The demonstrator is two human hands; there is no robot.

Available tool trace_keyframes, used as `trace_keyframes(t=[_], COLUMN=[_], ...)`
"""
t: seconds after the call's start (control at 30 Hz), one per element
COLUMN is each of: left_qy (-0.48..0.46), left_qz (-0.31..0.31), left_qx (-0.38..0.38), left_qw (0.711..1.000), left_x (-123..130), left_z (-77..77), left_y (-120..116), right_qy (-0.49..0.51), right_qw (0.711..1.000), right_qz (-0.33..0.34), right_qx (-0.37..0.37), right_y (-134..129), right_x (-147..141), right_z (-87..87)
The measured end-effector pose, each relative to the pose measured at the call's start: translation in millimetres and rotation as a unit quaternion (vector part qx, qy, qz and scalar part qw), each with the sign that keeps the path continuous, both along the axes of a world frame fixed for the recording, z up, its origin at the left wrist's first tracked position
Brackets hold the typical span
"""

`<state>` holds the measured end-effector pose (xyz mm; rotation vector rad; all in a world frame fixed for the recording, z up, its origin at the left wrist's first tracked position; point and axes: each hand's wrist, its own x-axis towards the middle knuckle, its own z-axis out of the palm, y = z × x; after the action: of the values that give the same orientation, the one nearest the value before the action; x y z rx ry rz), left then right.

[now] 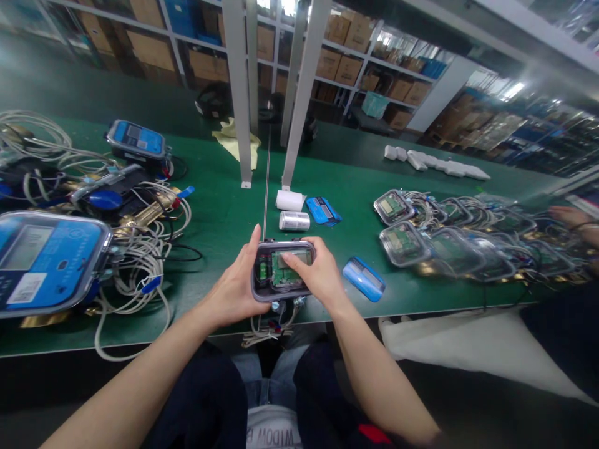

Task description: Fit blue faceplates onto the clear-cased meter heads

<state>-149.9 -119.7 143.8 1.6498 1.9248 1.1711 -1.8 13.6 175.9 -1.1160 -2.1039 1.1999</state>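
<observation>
At the near edge of the green tabletop [219, 212], my left hand [238, 280] clasps a dark rectangular plastic housing [285, 293]; my right hand [324, 274] grips its other side, thumb over the green circuit board [282, 278] inside.

We note a crumpled yellow cloth [228, 138] behind the leftmost grey post [238, 81]. Right of that post, white blocks [418, 161] in a row; beyond it, shelves [172, 37] of cardboard boxes [150, 50].

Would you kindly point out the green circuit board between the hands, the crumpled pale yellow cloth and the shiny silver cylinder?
Green circuit board [279, 279]: head view, lower left part.
Crumpled pale yellow cloth [227, 137]: head view, left part.
Shiny silver cylinder [294, 221]: head view, middle of its side.
</observation>
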Motion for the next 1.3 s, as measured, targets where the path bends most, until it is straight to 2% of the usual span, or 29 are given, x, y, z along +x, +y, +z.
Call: trace_keyframes(t=[0.1, 0.13, 0.2, 0.33, 0.4, 0.53, 0.6, 0.7, 0.8, 0.9, 0.97, 1.03, 1.13, 1.2, 1.3], left_qy=[0.000, 0.001, 0.003, 0.004, 0.005, 0.014, 0.020, 0.042, 0.057, 0.064, 0.075, 0.080, 0.064, 0.050, 0.034], left_qz=[-0.007, -0.006, -0.004, -0.001, 0.002, 0.003, -0.001, 0.025, 0.058, 0.042, 0.017, 0.000, 0.009, 0.015, 0.011], left_qx=[0.003, 0.005, 0.005, 0.003, 0.004, 0.007, 0.006, 0.001, -0.001, 0.010, 0.022, 0.025, 0.009, 0.005, 0.003], left_qw=[1.000, 1.000, 1.000, 1.000, 1.000, 1.000, 1.000, 0.999, 0.997, 0.997, 0.997, 0.997, 0.998, 0.999, 0.999], left_x=[-0.4, 0.0, 1.4, 2.8, 1.5, -1.0, 0.8, 6.9, 10.7, 11.3, 11.7, 11.7, 10.2, 9.0, 7.7], left_z=[1.4, 1.9, 2.7, 2.7, 2.2, 0.5, -1.9, -8.1, -14.1, -13.3, -8.7, -4.0, -1.8, -3.3, -6.8], left_y=[0.2, 0.1, -0.1, -0.3, 0.0, 0.8, 0.6, -1.0, -1.7, 0.1, 1.5, 2.7, 3.1, 2.3, 1.3], right_qy=[0.041, 0.052, 0.054, 0.000, -0.030, -0.124, -0.149, -0.144, -0.171, -0.187, -0.189, -0.184, -0.127, -0.060, 0.018], right_qw=[0.992, 0.988, 0.990, 1.000, 0.999, 0.984, 0.965, 0.920, 0.894, 0.888, 0.896, 0.917, 0.968, 0.994, 0.990], right_qz=[0.111, 0.128, 0.114, 0.002, -0.028, -0.015, -0.011, 0.041, 0.061, 0.029, 0.013, -0.009, -0.022, 0.009, 0.120], right_qx=[-0.050, -0.063, -0.068, -0.030, 0.014, 0.124, 0.213, 0.363, 0.410, 0.418, 0.401, 0.355, 0.215, 0.089, -0.071], right_y=[11.1, 12.9, 11.3, -2.2, -4.3, -1.7, -7.6, -22.1, -20.2, 0.1, 15.5, 28.8, 41.6, 44.0, 40.5], right_x=[8.8, 10.7, 10.5, -0.2, -4.5, -12.2, -20.8, -38.7, -49.2, -40.0, -27.6, -15.9, -2.2, 6.0, 17.0], right_z=[1.9, 2.3, 2.1, -0.9, -1.2, 4.8, 9.2, 12.9, 12.4, 12.2, 12.1, 10.1, 3.2, -1.1, -1.3])
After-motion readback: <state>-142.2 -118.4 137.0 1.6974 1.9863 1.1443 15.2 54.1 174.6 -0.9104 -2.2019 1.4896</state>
